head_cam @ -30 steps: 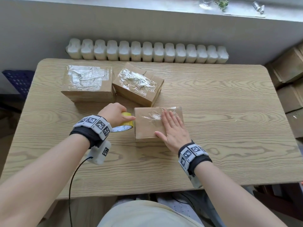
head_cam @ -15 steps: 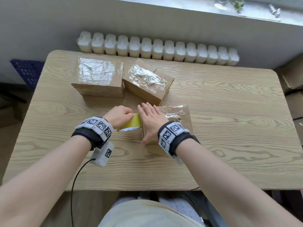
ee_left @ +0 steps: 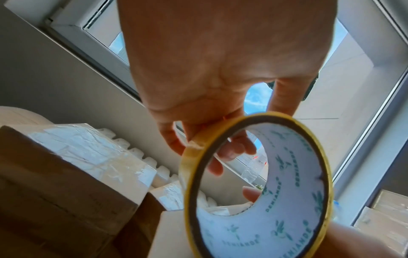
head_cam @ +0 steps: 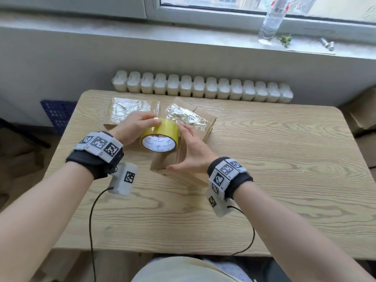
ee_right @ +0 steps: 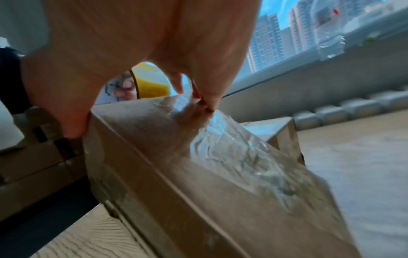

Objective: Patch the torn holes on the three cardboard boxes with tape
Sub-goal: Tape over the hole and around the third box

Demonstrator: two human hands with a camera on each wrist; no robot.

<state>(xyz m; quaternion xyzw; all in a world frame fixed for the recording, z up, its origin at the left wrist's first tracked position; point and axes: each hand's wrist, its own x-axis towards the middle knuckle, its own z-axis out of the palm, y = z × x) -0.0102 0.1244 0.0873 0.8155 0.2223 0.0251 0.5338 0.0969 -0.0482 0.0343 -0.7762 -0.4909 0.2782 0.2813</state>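
My left hand (head_cam: 140, 127) grips a yellow tape roll (head_cam: 159, 137) with a white core, held in the air above the near cardboard box (head_cam: 164, 159). In the left wrist view the fingers (ee_left: 220, 153) curl over the roll's (ee_left: 298, 165) rim. My right hand (head_cam: 191, 153) grips the near box, thumb at its near-left edge and fingers on the top. The right wrist view shows that box (ee_right: 176, 165) tilted off the table, with wrinkled clear tape (ee_right: 232, 151) on top. Two taped boxes stand behind, one on the left (head_cam: 130, 107) and one in the middle (head_cam: 193, 117).
The wooden table (head_cam: 264, 159) stretches bare to the right and front. A white radiator (head_cam: 203, 88) runs behind its far edge. A clear bottle (head_cam: 270, 23) stands on the windowsill. A blue crate (head_cam: 57, 112) sits at the left, stacked cartons (head_cam: 364, 115) at the right.
My left hand lifted the tape roll from beside the near box to above it. My right hand went from lying flat on the box top to gripping the box, which now tilts.
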